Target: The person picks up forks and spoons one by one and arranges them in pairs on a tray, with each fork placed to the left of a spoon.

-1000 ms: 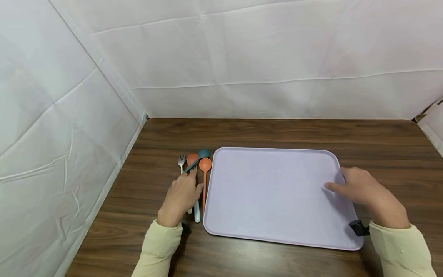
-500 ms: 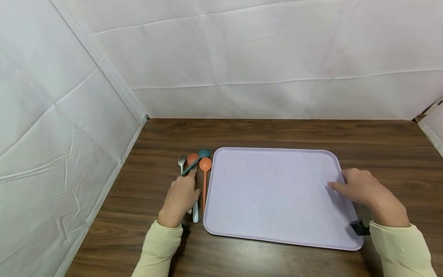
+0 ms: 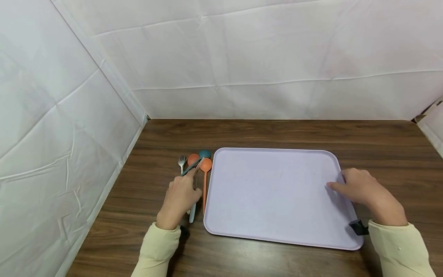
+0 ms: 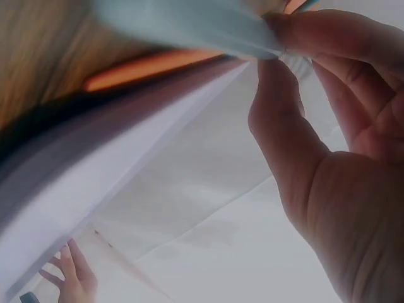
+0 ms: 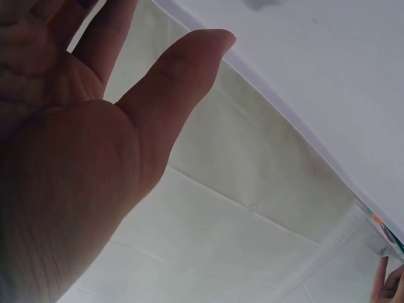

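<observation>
My left hand pinches a fork with a pale blue handle between thumb and fingers. The left wrist view shows the thumb and index fingertip on that fork handle. Its tines point up and right in the head view, overlapping the head of an orange spoon. Around the hand lie a second orange spoon, a teal spoon and another fork, their handles partly hidden. My right hand is at the right edge of the lavender tray, thumb extended over it.
The tray lies flat on the brown wood table, just right of the cutlery. White sheeting rises behind the table and along its left side. A black strap piece sticks out at the right wrist, over the tray's edge.
The pale blue-handled fork has swung: its tines moved right and up, its handle end left. The left hand has stayed nearly in place. The right hand and tray look unmoved.
</observation>
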Tool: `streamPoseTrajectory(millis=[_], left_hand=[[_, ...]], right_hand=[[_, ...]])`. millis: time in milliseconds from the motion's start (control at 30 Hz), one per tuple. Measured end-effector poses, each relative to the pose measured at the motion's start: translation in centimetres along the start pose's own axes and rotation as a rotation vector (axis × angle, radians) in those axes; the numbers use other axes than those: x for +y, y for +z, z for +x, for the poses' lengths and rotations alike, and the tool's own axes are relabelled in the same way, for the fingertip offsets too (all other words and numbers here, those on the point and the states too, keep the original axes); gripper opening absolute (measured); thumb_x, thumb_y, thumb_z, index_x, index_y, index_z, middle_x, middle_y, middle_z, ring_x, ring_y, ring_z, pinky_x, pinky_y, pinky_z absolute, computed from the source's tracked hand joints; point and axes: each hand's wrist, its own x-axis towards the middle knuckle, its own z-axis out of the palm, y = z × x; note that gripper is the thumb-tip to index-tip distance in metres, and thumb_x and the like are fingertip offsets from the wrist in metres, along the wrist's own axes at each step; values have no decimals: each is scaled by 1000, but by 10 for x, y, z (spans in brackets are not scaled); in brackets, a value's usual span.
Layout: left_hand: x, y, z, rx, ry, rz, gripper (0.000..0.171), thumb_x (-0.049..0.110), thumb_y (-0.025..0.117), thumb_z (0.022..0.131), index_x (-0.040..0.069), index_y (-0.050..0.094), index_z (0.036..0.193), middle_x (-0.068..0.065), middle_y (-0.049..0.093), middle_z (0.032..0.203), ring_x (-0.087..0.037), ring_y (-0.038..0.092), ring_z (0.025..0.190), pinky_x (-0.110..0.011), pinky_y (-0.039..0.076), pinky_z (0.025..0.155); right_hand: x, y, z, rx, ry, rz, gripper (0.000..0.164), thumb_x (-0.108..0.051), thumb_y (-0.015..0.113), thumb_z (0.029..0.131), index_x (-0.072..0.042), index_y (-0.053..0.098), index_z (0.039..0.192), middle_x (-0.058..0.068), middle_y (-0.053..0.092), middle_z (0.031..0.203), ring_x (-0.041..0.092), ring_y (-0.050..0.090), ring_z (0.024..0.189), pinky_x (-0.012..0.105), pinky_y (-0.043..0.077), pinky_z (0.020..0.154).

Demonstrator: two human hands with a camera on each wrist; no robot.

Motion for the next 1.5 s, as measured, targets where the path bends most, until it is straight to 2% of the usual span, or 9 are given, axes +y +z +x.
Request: streamPoseTrajectory(millis=[167, 267, 367, 500, 633, 833, 1033, 1233, 1500], left_hand=[[2, 0, 1, 10, 25, -39, 43, 3, 61, 72, 3, 62, 115, 7, 37, 47, -8, 29, 37, -24, 25, 37], [4, -1, 2, 18, 35, -66, 32, 4, 62, 73, 2, 68, 105, 7, 47, 54, -7, 37, 42, -25, 31, 41], [6, -1, 3, 21, 19, -88, 24, 7, 63, 72, 5, 71, 95, 7, 57, 63, -8, 47, 49, -29, 39, 49], [8, -2, 4, 6, -10, -116, 22, 10, 64, 71, 9, 72, 91, 7, 60, 68, -9, 51, 55, -32, 42, 54], [10, -2, 5, -12, -7, -149, 20, 8, 64, 71, 9, 71, 89, 7, 59, 66, -10, 48, 50, -29, 41, 48], [13, -2, 6, 4, 59, -142, 12, 4, 61, 67, 10, 66, 76, 8, 50, 55, -9, 43, 47, -27, 35, 47], [19, -1, 8, 6, 76, -124, 7, 5, 61, 66, 12, 60, 66, 9, 46, 53, -8, 43, 49, -25, 34, 48], [22, 0, 11, -14, 95, -125, 17, 5, 60, 67, 13, 51, 55, 8, 39, 47, -8, 35, 42, -24, 25, 43], [25, 2, 13, -39, 82, -153, 12, 5, 59, 68, 10, 54, 59, 9, 39, 50, -6, 35, 45, -24, 26, 45]], right_hand=[[1, 0, 2, 28, -23, -20, 42, -39, 63, 83, 1, 56, 76, 7, 50, 63, 21, 50, 57, 33, 40, 47], [1, 0, 3, 22, -19, -17, 43, -40, 63, 83, 3, 57, 78, 7, 50, 63, 21, 51, 57, 33, 41, 47], [1, 0, 3, 14, -10, -13, 46, -40, 63, 83, 5, 57, 81, 8, 51, 64, 20, 51, 57, 33, 41, 48], [2, 1, 2, 10, -3, -11, 49, -40, 63, 83, 9, 57, 86, 8, 52, 65, 20, 52, 56, 33, 42, 48], [2, 2, 2, 7, -2, -1, 49, -39, 63, 83, 10, 57, 87, 8, 53, 65, 19, 53, 54, 33, 42, 47], [1, 1, 2, 22, -4, -14, 44, -38, 63, 83, 5, 57, 81, 7, 51, 63, 19, 51, 54, 33, 41, 47], [1, 0, 1, -10, 20, 6, 55, -40, 63, 83, 14, 55, 92, 11, 53, 68, 20, 54, 56, 33, 43, 48], [1, 0, 1, 1, 11, -8, 50, -40, 63, 83, 10, 57, 86, 9, 52, 65, 20, 52, 56, 33, 42, 48], [1, 1, 2, -3, 8, -8, 46, -41, 62, 83, 5, 56, 80, 7, 51, 62, 19, 52, 53, 33, 41, 47]])
